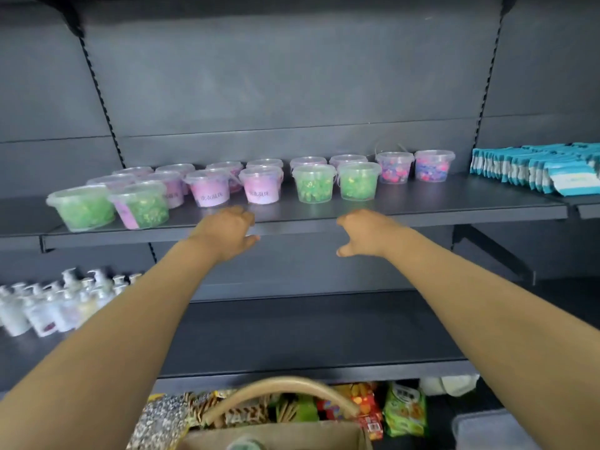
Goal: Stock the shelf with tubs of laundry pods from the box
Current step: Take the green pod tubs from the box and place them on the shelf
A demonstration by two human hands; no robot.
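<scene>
While both bare arms stretch toward the dark shelf (pixel 422 203), the left hand (pixel 224 233) and the right hand (pixel 367 232) hang at its front edge, well apart. Each has its fingers loosely bent and spread, and each holds nothing. Neither hand touches a tub. The tubs (pixel 261 185) of laundry pods stand upright on that shelf in two rows with their lids on. Two green ones are at the front left, pink ones come next, two more green ones stand right of the middle, and two with mixed red and blue pods are at the far right. The box (pixel 282 436), brown with a curved handle over it, sits at the bottom edge between the arms. White pump bottles (pixel 48 306) crowd the lower left, blue-and-white packets (pixel 535 167) stand at the right, and snack bags (pixel 404 407) lie beside the box.
</scene>
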